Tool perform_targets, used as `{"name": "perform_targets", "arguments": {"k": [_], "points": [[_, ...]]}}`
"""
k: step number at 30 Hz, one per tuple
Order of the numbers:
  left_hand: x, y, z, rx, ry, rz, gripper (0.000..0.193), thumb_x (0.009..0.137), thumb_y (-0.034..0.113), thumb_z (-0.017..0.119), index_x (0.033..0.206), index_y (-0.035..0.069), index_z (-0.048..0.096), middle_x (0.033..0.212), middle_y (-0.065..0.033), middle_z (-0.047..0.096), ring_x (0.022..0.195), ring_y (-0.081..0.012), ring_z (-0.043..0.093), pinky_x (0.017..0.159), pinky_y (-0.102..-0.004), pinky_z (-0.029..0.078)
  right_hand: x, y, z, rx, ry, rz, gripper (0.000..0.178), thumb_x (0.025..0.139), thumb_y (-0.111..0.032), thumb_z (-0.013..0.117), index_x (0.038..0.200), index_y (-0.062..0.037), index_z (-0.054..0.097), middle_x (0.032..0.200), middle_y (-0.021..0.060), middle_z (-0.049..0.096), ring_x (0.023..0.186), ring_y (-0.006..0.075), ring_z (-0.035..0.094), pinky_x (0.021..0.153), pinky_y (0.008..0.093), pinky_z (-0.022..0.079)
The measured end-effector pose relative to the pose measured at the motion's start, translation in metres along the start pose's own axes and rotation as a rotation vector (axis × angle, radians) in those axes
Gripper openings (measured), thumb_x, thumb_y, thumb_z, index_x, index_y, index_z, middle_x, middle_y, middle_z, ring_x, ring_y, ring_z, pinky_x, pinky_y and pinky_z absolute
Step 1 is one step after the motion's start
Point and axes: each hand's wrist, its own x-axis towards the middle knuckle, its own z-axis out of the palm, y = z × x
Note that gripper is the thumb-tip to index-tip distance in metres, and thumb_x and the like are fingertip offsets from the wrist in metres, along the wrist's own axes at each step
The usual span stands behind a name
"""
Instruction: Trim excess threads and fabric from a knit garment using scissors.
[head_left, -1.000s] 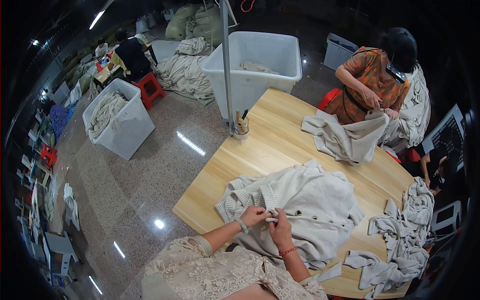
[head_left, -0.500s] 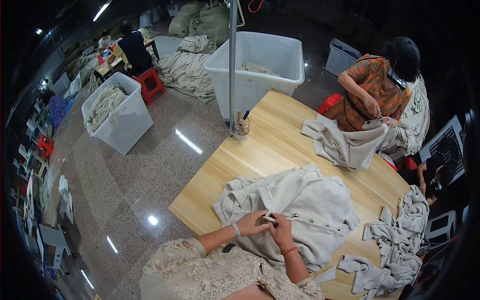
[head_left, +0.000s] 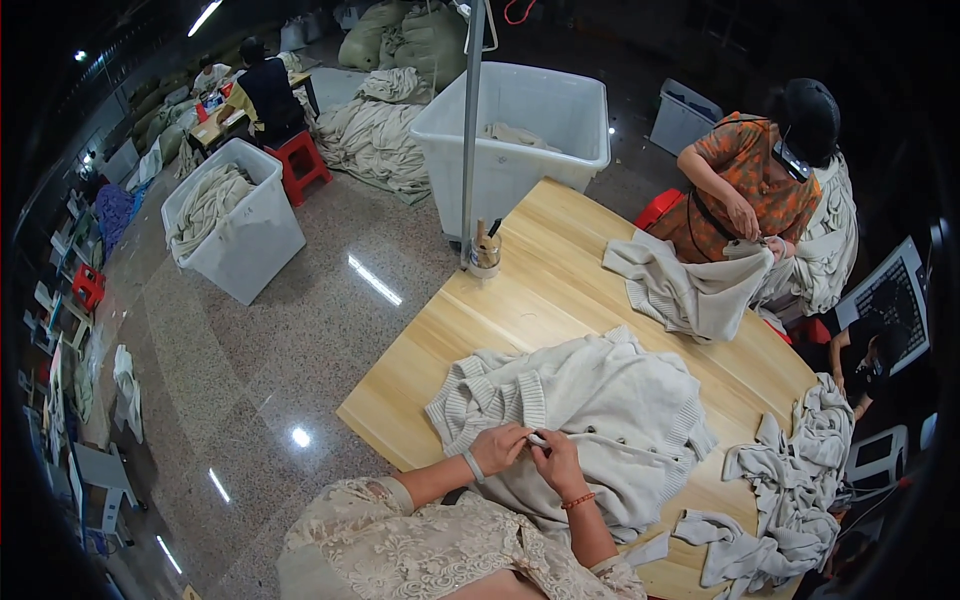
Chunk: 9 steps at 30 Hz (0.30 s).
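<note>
A cream knitted cardigan (head_left: 600,400) lies spread on the wooden table (head_left: 540,290) in front of me. My left hand (head_left: 498,447) and my right hand (head_left: 556,462) meet at its near edge, both pinching the same small fold of knit between fingers and thumbs. A bracelet sits on each wrist. The cardigan's ribbed cuffs and hem lie to the left of my hands.
Across the table a person in an orange patterned top handles another cream garment (head_left: 690,290). A heap of knitwear (head_left: 790,480) lies at the table's right edge. A metal pole (head_left: 470,130) with a small cup (head_left: 485,250) stands at the far corner. White bins (head_left: 520,130) (head_left: 235,220) stand on the floor.
The view has shifted slightly. My hands stay together on the cardigan's edge, moving a little along it. The person opposite keeps working the other garment.
</note>
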Motion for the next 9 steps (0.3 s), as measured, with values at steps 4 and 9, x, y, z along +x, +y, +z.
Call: {"name": "perform_targets", "arguments": {"k": [4,9], "points": [[0.003,0.002,-0.001,-0.023,0.027,-0.020,0.018,0.083,0.009,0.060,0.100,0.005,0.064,0.088,-0.0121,0.064,0.076,-0.0295,0.064,0.065,-0.0362,0.052,-0.003,0.000,-0.001,0.014,-0.081,0.103,0.033,0.076,-0.002,0.064,0.109,0.0007,0.061,0.090,0.0169,0.063,0.075,0.0281,0.064,0.067,0.0336,0.052],[0.007,0.001,0.003,-0.027,0.041,-0.045,0.018,0.082,0.011,0.061,0.099,0.005,0.065,0.088,-0.0129,0.065,0.076,-0.0302,0.065,0.065,-0.0362,0.052,-0.009,0.008,0.014,0.217,-0.009,0.301,0.033,0.083,-0.004,0.060,0.116,-0.0025,0.060,0.105,0.0123,0.065,0.082,0.0273,0.067,0.071,0.0318,0.054]]}}
